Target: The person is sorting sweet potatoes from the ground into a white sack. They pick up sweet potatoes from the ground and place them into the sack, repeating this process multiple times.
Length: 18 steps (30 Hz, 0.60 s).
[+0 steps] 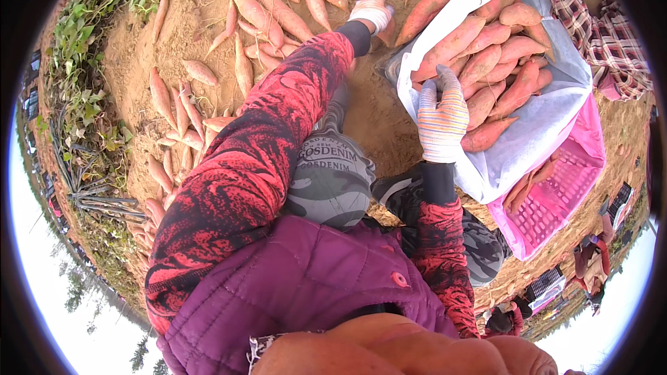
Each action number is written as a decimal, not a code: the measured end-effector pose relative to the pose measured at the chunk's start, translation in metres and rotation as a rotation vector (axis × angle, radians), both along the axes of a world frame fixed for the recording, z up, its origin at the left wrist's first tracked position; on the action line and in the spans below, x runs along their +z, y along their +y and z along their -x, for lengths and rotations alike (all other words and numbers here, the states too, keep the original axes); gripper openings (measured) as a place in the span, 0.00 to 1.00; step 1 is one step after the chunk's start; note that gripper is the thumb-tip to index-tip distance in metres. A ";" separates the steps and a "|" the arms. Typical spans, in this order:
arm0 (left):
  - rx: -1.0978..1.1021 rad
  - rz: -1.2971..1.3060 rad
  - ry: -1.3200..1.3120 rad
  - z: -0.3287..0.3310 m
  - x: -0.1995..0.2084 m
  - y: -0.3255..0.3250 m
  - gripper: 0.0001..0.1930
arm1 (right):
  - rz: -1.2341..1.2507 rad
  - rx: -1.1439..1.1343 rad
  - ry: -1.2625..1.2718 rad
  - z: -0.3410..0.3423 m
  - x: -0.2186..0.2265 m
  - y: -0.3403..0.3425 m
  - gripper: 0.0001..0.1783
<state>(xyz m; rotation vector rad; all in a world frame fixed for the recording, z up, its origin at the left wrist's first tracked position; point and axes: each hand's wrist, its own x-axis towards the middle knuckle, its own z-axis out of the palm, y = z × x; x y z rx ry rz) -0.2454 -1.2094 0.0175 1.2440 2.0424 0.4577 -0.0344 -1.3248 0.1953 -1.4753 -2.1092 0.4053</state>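
Observation:
My left hand (373,11), in a white work glove, reaches far forward and closes around a sweet potato (386,30) lying on the soil among several others (278,14). My right hand (441,114), in a striped knit glove, hovers with fingers spread at the near edge of a white sack (549,118). That sack lines a pink plastic crate (556,201) and is filled with sweet potatoes (493,62). The right hand holds nothing.
Rows of dug sweet potatoes (174,111) lie on bare sandy soil at the left, next to green vines (90,35). Another person in a plaid shirt (604,28) stands beyond the crate. More people and crates (549,285) are at the lower right.

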 end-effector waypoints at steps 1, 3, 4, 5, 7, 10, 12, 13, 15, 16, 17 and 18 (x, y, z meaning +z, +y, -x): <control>0.068 -0.011 -0.075 0.002 -0.007 0.000 0.22 | 0.023 -0.014 0.047 0.000 -0.001 0.000 0.16; 0.171 -0.158 -0.191 0.008 -0.018 -0.006 0.17 | 0.109 -0.029 0.068 -0.002 -0.002 0.000 0.16; 0.231 -0.181 -0.241 0.013 -0.019 -0.012 0.16 | 0.147 -0.045 0.083 -0.003 -0.003 -0.001 0.17; 0.327 -0.252 -0.364 0.019 -0.016 -0.019 0.15 | 0.122 -0.042 0.117 -0.004 -0.004 0.000 0.17; 0.556 -0.331 -1.013 0.037 0.003 -0.038 0.16 | 0.141 -0.047 0.114 -0.006 -0.003 0.001 0.16; 0.477 -0.491 -1.225 0.066 0.058 -0.084 0.18 | 0.002 -0.028 0.167 -0.001 0.005 0.001 0.15; 0.257 -0.483 -1.301 0.077 0.109 -0.125 0.22 | -0.025 0.001 0.239 0.008 0.017 -0.005 0.16; 0.205 -0.471 -1.187 0.075 0.135 -0.143 0.22 | 0.035 0.039 0.421 0.017 0.025 -0.013 0.22; 0.088 -0.364 -1.065 0.060 0.182 -0.167 0.23 | 0.276 0.035 0.708 0.042 0.039 -0.034 0.35; -0.017 -0.387 -0.977 0.046 0.199 -0.177 0.23 | 0.414 0.071 0.813 0.051 0.044 -0.040 0.43; -0.048 -0.336 -0.967 0.034 0.214 -0.184 0.22 | 0.402 0.031 0.902 0.055 0.047 -0.044 0.46; -0.096 -0.303 -0.962 0.023 0.226 -0.188 0.22 | 0.412 0.022 0.970 0.055 0.049 -0.045 0.49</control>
